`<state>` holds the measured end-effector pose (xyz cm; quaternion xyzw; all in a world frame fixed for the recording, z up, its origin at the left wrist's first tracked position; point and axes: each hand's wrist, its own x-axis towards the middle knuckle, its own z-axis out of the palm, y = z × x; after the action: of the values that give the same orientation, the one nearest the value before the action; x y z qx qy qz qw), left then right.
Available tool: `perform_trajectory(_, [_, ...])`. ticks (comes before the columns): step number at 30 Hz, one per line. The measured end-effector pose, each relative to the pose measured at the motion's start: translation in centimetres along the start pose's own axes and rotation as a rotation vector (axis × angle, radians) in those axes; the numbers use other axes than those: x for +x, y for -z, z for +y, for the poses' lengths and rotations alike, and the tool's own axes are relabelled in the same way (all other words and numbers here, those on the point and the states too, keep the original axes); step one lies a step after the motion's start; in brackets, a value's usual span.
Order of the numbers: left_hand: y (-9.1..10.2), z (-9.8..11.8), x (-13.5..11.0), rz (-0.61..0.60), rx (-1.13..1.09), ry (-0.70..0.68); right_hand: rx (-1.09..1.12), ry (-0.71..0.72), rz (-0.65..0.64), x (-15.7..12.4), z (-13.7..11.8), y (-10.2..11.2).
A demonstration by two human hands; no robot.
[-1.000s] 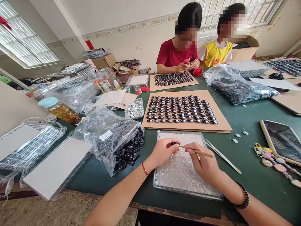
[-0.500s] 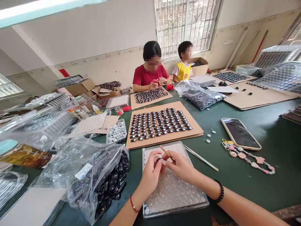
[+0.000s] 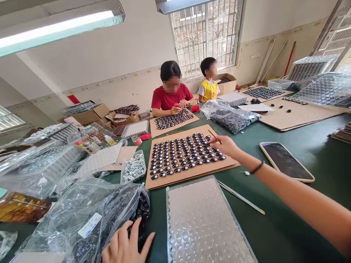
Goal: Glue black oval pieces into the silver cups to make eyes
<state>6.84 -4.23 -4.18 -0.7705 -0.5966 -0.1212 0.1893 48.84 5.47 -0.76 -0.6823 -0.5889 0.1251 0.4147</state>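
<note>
My left hand [image 3: 126, 243] reaches, fingers spread, to the mouth of a clear plastic bag [image 3: 91, 199] full of glossy black pieces [image 3: 143, 208]. Its fingertips are at the pieces; none shows in its grip. My right hand [image 3: 227, 145] is closed on a thin brown wooden stick [image 3: 214, 135], over the right side of a cardboard sheet [image 3: 152, 183]. Rows of black oval pieces with white inlays [image 3: 179, 157] cover that sheet. Whether the fingers also pinch a black piece is unclear. In front of me lies a clear-edged tray with a dimpled sheet [image 3: 204, 223].
A tub of small silvery parts [image 3: 134, 167] stands left of the cardboard. Tweezers [image 3: 241, 196] and a phone [image 3: 286, 162] lie to the right. Across the table, a person in red [image 3: 171, 98] handles pieces on another board; a person in yellow [image 3: 210, 89] is beside them.
My hands, together over the tray before, have parted. The left moved down-left to the bag; the right carried the stick forward to the cardboard rows. The camera view has shifted.
</note>
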Motion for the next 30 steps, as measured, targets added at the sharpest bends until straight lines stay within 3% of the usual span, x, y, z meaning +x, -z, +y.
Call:
perform_trajectory(4, [-0.6, -0.5, 0.3, -0.075, 0.05, -0.116, -0.102, -0.093, 0.037, 7.1, 4.0, -0.7])
perform_trajectory(7, [-0.8, -0.5, 0.7, -0.068, 0.026, -0.218, -0.137, -0.143, 0.056, 9.8, 6.9, -2.5])
perform_trajectory(13, [-1.7, -1.3, 0.3, 0.013, -0.147, -0.372, -0.22, -0.172, 0.025, 11.2, 10.1, -4.6])
perform_trajectory(20, [-2.1, -1.7, 0.6, 0.113, -0.269, -0.334, -0.319, -0.131, 0.001, 11.4, 9.4, -4.4])
perform_trajectory(23, [-2.1, -1.7, 0.6, 0.14, -0.295, -0.3, -0.331, -0.086, 0.007, 9.9, 7.8, -3.6])
perform_trajectory(25, [-2.1, -1.6, 0.4, 0.153, -0.271, -0.239, -0.305, -0.003, 0.011, 7.5, 5.9, -2.5])
perform_trajectory(28, [-2.2, -1.4, 0.3, 0.156, -0.218, -0.131, -0.155, 0.189, -0.027, 1.5, 2.4, 0.0])
perform_trajectory(30, [-2.3, -1.4, 0.2, 0.162, -0.211, -0.105, -0.09, 0.226, -0.065, -3.1, 0.0, 1.6])
